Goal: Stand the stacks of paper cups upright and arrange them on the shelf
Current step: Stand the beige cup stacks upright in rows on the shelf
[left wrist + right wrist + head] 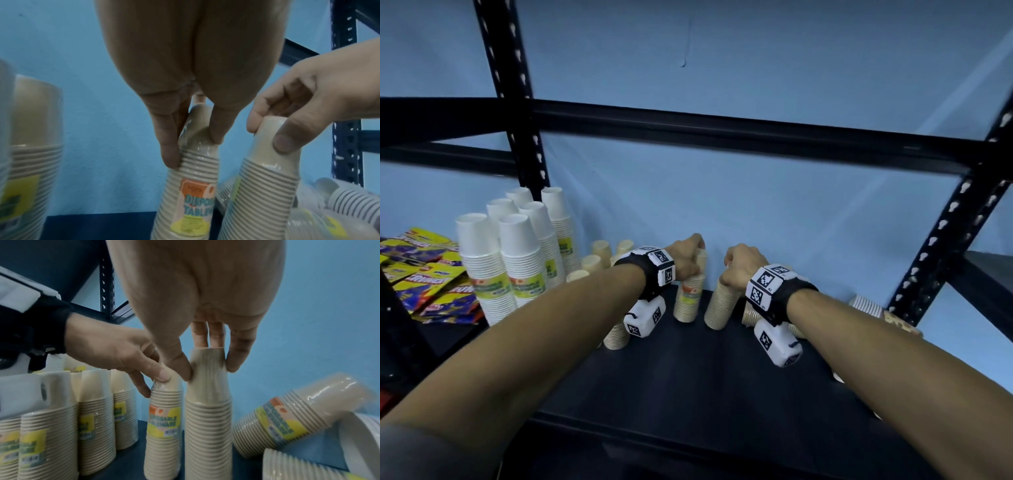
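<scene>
Beige stacks: two wrapped paper-cup stacks stand on the dark shelf board [688, 370], side by side.
Left hand [686, 255]: pinches the labelled stack [688, 298] at its top.
Right hand [743, 267]: pinches the plain stack [720, 303] likewise.
Tip: settle both bases flat below the fingers, then let go.
Right of grip: toppled beige stacks [287, 418] wait.

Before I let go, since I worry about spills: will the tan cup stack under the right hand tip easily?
Probably: the tan cup stack is tall and narrow, likely light. Its wrap looks glossy, perhaps slippery where the right hand pinches.
</scene>
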`<move>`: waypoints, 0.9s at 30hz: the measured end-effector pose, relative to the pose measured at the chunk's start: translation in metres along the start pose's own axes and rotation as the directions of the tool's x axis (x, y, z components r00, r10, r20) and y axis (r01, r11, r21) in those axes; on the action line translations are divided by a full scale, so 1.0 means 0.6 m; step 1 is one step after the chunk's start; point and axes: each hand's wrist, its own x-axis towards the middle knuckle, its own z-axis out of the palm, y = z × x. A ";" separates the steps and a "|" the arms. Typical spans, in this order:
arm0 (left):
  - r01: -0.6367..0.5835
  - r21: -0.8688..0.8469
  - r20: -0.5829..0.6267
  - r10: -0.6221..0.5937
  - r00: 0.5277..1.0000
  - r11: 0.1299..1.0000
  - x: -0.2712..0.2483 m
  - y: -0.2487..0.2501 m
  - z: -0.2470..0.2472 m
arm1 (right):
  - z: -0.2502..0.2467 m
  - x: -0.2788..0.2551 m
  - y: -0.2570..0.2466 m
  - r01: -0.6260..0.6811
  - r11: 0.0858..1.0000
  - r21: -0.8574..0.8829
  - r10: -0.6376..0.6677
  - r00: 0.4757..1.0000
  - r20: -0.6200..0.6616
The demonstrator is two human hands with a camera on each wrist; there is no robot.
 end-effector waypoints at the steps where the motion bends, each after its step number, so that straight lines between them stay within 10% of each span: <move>1: 0.006 -0.015 0.008 -0.006 1.000 1.000 -0.002 0.000 0.000 | -0.001 0.000 -0.003 0.003 1.000 0.001 -0.003 1.000 0.009; 27: -0.011 -0.034 0.070 0.013 0.997 0.999 -0.027 0.029 -0.022 | -0.021 0.003 -0.022 0.069 0.997 -0.034 -0.066 0.994 0.089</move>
